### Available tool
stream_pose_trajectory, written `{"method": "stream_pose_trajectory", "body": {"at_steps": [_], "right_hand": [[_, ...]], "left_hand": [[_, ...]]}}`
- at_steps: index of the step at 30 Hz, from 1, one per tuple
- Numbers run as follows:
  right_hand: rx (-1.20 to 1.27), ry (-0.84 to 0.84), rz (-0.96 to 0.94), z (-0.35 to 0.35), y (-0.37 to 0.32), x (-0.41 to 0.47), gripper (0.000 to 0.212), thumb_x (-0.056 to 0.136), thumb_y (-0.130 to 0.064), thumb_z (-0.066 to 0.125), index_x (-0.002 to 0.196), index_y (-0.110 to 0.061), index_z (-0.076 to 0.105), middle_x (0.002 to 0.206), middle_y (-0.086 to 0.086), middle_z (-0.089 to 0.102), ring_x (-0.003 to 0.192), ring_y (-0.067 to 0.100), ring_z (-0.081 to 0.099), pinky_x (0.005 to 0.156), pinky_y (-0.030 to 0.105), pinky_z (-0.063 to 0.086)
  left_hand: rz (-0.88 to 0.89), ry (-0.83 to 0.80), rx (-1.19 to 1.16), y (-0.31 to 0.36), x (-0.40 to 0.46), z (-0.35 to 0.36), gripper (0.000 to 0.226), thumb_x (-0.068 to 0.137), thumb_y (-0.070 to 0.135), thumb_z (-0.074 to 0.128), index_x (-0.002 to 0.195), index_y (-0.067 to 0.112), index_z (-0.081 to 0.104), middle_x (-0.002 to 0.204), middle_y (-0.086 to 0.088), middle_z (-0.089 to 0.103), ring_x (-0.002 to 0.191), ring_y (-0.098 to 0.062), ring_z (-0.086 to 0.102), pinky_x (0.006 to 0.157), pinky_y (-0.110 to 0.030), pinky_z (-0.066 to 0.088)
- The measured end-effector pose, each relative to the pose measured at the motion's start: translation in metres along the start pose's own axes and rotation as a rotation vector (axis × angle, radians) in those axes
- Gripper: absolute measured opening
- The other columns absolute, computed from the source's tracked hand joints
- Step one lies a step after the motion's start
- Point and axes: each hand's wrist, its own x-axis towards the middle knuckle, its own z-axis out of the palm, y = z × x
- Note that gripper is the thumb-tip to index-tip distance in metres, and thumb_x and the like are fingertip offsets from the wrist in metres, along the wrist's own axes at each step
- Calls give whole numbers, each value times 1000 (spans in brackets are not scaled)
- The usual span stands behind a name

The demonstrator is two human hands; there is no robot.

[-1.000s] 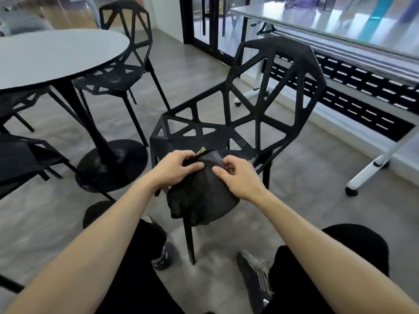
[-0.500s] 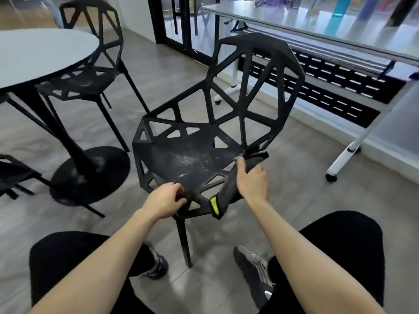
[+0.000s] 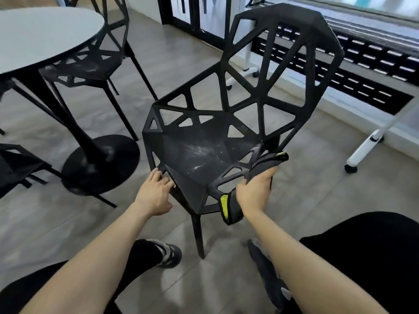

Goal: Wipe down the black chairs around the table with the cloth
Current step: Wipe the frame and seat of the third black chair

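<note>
We see the round table (image 3: 45, 35) at upper left, on a black pedestal base (image 3: 99, 164). Second black chair (image 3: 90, 64) sits tucked against its far side, part of a third chair (image 3: 15, 164) at the left edge. Long white table leg on a caster (image 3: 362, 150) at right, slotted black panel (image 3: 362, 66) behind it.

Centre: the nearest black chair (image 3: 210, 143), geometric cut-out shell, seat facing us, pale dusty smears on the seat (mostly mid-seat).

Our left hand (image 3: 154, 191) grips the front-left seat edge, fingers hooked over the rim. Our right hand (image 3: 256, 189) is clamped on the cloth (image 3: 233, 207), dark with a yellow-green tag at its lower end. Cloth is pressed along the seat's front-right edge, one end sticking up past the fingertips, the other hanging below the wrist beside the front chair leg.

Below: both knees in black trousers, two grey trainers on the floor, one either side of that leg.
</note>
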Motion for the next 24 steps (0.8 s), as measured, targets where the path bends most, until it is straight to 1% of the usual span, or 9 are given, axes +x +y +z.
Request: {"method": "stream_pose_trajectory", "body": {"at_steps": [3,5,7,10,13,16,19,22,24], "right_hand": [[-61,-19,-41,8,6,27,107,92,-2,68,166,-6,-9,131,19,64,115,37,68,88,36,55],[-97,-44,-90,9,8,54,107,91,-4,68,166,-6,-7,136,22,61,118,40,66,91,41,58],[-125,-93,-144,6,3,81,104,93,-8,68,167,-9,-5,136,24,61,119,43,65,93,49,59],[-184,-144,-234,8,-6,115,96,99,-13,67,168,-7,0,136,25,63,120,44,65,93,46,56],[-176,-195,-289,9,-9,116,91,103,-18,66,169,-8,4,142,26,60,124,45,63,95,47,54],[-195,-187,-324,6,2,98,87,104,-34,66,168,-10,10,144,23,59,123,45,64,94,49,55],[-194,-141,-384,2,28,70,86,101,-52,56,166,-17,12,138,19,64,115,42,67,93,51,59],[-204,-126,-381,1,43,61,75,104,-39,49,164,-8,17,132,25,65,114,48,66,93,52,55],[-234,-128,-384,0,41,67,65,107,-27,49,161,-2,24,130,28,65,114,51,65,94,53,52]], "left_hand": [[-12,110,-78,11,-5,9,68,63,47,64,127,24,71,124,5,69,133,-29,49,134,-48,17],[-19,150,-111,25,-12,12,66,61,45,64,123,24,70,120,5,70,124,-28,53,131,-48,24],[-11,172,-134,44,-22,13,70,60,48,63,126,24,70,120,4,71,118,-27,55,123,-45,33],[-43,177,-157,80,-43,13,78,63,56,61,132,20,70,121,2,73,115,-28,58,111,-44,43],[-18,164,-115,103,-65,16,75,71,56,56,133,16,70,122,-1,72,115,-28,59,103,-42,48],[31,146,-60,103,-76,22,52,90,44,59,132,17,71,121,-2,75,114,-28,64,100,-41,49],[-18,156,-132,102,-78,24,24,103,36,62,120,23,74,114,-2,77,112,-29,68,92,-42,54],[-63,141,-153,103,-76,18,19,104,37,62,113,25,74,110,-2,76,110,-29,69,85,-42,57],[-76,129,-173,109,-79,15,20,104,36,63,115,25,74,113,-2,77,111,-29,69,87,-43,57]]}}
